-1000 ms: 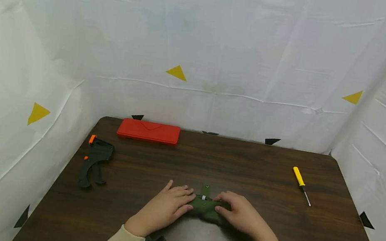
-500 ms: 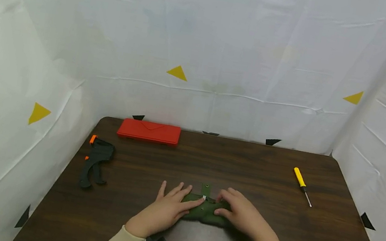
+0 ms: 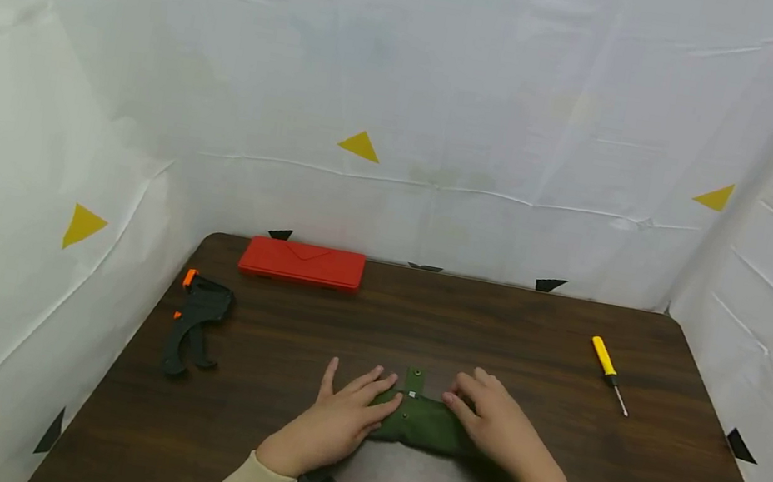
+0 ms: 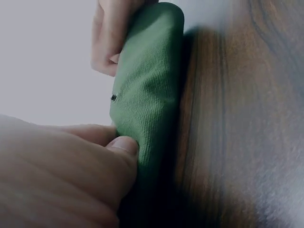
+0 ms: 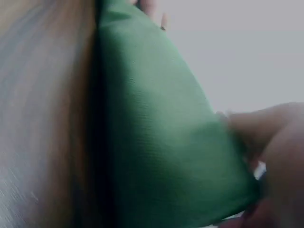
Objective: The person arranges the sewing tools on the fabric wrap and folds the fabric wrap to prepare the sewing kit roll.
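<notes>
In the head view a green fabric pouch (image 3: 433, 427) lies on the table near me. A snap strap (image 3: 414, 379) sticks up from its far edge, with a small white tab at its base. My left hand (image 3: 332, 426) rests on the pouch's left end, fingers straight and spread. The left wrist view shows the left thumb (image 4: 124, 145) against the pouch's near side, beside a wrinkle. My right hand (image 3: 498, 423) is at the far right edge, fingers curled, thumb and index pinching the pouch's edge. What lies under those fingers is partly hidden; the right wrist view is blurred.
A red case (image 3: 302, 263) lies at the table's back left. Left of the hands is a black clamp (image 3: 197, 322) with orange parts. A yellow-handled screwdriver (image 3: 607, 369) lies at right. White sheeting (image 3: 454, 100) surrounds the dark wooden table (image 3: 493, 334).
My right hand has shifted right along the pouch's far edge. My left hand's fingers have spread apart, with the index reaching toward the tab and then drawing back slightly.
</notes>
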{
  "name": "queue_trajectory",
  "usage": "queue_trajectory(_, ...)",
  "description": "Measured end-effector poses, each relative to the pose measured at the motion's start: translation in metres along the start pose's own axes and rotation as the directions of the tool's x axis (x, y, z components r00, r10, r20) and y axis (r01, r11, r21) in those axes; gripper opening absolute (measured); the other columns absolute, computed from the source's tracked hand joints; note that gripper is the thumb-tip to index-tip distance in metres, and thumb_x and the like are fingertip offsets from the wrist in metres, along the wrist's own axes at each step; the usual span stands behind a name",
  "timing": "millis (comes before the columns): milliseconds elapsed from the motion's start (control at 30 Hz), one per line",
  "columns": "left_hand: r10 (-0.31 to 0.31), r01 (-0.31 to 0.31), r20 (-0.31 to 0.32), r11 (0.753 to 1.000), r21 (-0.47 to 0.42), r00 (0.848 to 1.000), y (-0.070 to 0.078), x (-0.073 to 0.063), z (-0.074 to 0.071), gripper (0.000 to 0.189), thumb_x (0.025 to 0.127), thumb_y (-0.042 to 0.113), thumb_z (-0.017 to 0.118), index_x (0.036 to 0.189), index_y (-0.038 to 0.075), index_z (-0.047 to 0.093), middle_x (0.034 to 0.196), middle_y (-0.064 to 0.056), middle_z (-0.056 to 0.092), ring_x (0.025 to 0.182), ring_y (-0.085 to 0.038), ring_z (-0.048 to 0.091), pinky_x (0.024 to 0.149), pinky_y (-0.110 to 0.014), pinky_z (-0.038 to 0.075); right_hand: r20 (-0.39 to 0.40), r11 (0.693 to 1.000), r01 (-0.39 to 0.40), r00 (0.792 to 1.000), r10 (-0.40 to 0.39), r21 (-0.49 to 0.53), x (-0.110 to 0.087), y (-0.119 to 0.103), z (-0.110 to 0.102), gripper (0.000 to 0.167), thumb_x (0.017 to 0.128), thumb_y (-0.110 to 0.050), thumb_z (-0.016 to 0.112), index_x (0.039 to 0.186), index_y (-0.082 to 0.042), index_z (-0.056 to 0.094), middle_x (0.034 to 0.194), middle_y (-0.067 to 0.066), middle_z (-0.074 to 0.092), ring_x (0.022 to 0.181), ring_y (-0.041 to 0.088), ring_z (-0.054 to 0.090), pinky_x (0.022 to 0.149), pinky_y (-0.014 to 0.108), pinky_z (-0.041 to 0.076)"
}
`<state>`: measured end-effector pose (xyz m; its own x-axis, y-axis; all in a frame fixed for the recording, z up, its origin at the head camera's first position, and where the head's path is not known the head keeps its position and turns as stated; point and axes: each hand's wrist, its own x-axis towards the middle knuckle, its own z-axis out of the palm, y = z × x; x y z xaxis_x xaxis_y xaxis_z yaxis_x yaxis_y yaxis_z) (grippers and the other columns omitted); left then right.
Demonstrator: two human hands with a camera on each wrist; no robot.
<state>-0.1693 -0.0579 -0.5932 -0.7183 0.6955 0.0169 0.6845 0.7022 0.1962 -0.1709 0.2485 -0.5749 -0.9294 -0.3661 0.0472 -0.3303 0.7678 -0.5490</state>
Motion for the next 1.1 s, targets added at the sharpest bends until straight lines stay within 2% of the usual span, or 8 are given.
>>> queue_trajectory(133, 0.043, -0.042, -0.042, 0.999, 0.023, 0.998, 0.002, -0.001, -0.002, 0.055, 0.110, 0.032, 0.066, 0.164, 0.030, 0.052, 0.175, 0.003, 0.042, 0.165, -0.019, 0.036, 0.125, -0.083, 0.008, 0.089, 0.970, -0.243, 0.966, 0.244, -0.024, -0.004, -0.006, -0.010, 0.028, 0.109, -0.047, 0.065, 0.095, -0.023, 0.061, 0.075, -0.005, 0.057, 0.063, 0.012, 0.051, 0.060, 0.031, 0.042)
queue_trajectory(233, 0.053, -0.055, -0.059, 0.998, -0.027, 0.997, 0.001, -0.001, -0.003, 0.059, 0.110, 0.028, 0.067, 0.165, 0.034, 0.049, 0.174, 0.000, 0.044, 0.163, -0.021, 0.040, 0.127, -0.081, 0.011, 0.123, 0.943, -0.322, 0.936, 0.330, -0.085, -0.006, -0.010, -0.013, 0.041, 0.107, -0.061, 0.060, 0.103, -0.020, 0.065, 0.074, -0.003, 0.063, 0.063, 0.016, 0.059, 0.058, 0.037, 0.045)
queue_trajectory(367, 0.060, -0.066, -0.068, 0.993, -0.100, 0.996, -0.001, -0.002, -0.003, 0.063, 0.110, 0.023, 0.066, 0.164, 0.047, 0.044, 0.172, -0.006, 0.047, 0.160, -0.027, 0.045, 0.126, -0.079, 0.018, 0.123, 0.925, -0.364, 0.918, 0.377, -0.110, -0.006, -0.013, -0.016, 0.055, 0.104, -0.067, 0.060, 0.118, -0.014, 0.068, 0.081, 0.002, 0.070, 0.069, 0.021, 0.065, 0.061, 0.042, 0.050)
queue_trajectory(467, 0.069, -0.078, -0.080, 0.989, -0.122, 0.994, -0.001, -0.002, -0.003, 0.063, 0.110, 0.021, 0.066, 0.163, 0.048, 0.046, 0.172, -0.007, 0.047, 0.160, -0.031, 0.045, 0.124, -0.080, 0.022, 0.118, 0.928, -0.373, 0.921, 0.372, -0.013, -0.006, -0.012, -0.017, 0.040, 0.105, -0.056, 0.068, 0.114, -0.017, 0.065, 0.073, 0.001, 0.062, 0.062, 0.018, 0.054, 0.057, 0.038, 0.044)
queue_trajectory(600, 0.089, -0.102, -0.111, 0.988, -0.120, 0.990, -0.001, -0.001, -0.003, 0.059, 0.108, 0.020, 0.069, 0.160, 0.042, 0.053, 0.169, 0.001, 0.049, 0.161, -0.027, 0.042, 0.123, -0.080, 0.023, 0.092, 0.942, -0.322, 0.945, 0.314, 0.095, -0.004, -0.007, -0.013, 0.026, 0.104, -0.037, 0.075, 0.110, -0.019, 0.057, 0.069, -0.002, 0.054, 0.057, 0.013, 0.037, 0.055, 0.031, 0.032)
queue_trajectory(800, 0.112, -0.125, -0.125, 0.988, -0.096, 0.986, -0.002, 0.000, -0.002, 0.054, 0.110, 0.020, 0.067, 0.159, 0.037, 0.056, 0.158, 0.011, 0.055, 0.145, -0.014, 0.053, 0.117, -0.066, 0.035, 0.073, 0.957, -0.278, 0.959, 0.272, 0.080, -0.004, -0.001, -0.004, 0.032, 0.103, -0.029, 0.077, 0.115, -0.014, 0.052, 0.081, 0.000, 0.062, 0.064, 0.016, 0.049, 0.062, 0.034, 0.039)
queue_trajectory(933, 0.107, -0.119, -0.120, 0.988, -0.096, 0.987, -0.003, 0.000, 0.000, 0.052, 0.111, 0.022, 0.065, 0.160, 0.038, 0.054, 0.158, 0.011, 0.054, 0.143, -0.013, 0.054, 0.112, -0.057, 0.038, 0.037, 0.963, -0.247, 0.969, 0.245, 0.109, -0.002, 0.000, -0.003, 0.030, 0.103, -0.022, 0.077, 0.115, -0.013, 0.051, 0.084, 0.003, 0.062, 0.069, 0.018, 0.052, 0.065, 0.037, 0.043)
queue_trajectory(1100, 0.104, -0.117, -0.108, 0.986, -0.119, 0.989, -0.003, -0.001, -0.001, 0.052, 0.112, 0.022, 0.064, 0.161, 0.038, 0.053, 0.159, 0.010, 0.054, 0.143, -0.015, 0.055, 0.113, -0.056, 0.038, 0.025, 0.980, -0.192, 0.981, 0.191, 0.057, 0.001, 0.000, -0.001, 0.021, 0.102, -0.018, 0.077, 0.111, -0.017, 0.058, 0.106, 0.002, 0.073, 0.087, 0.015, 0.063, 0.076, 0.041, 0.051)
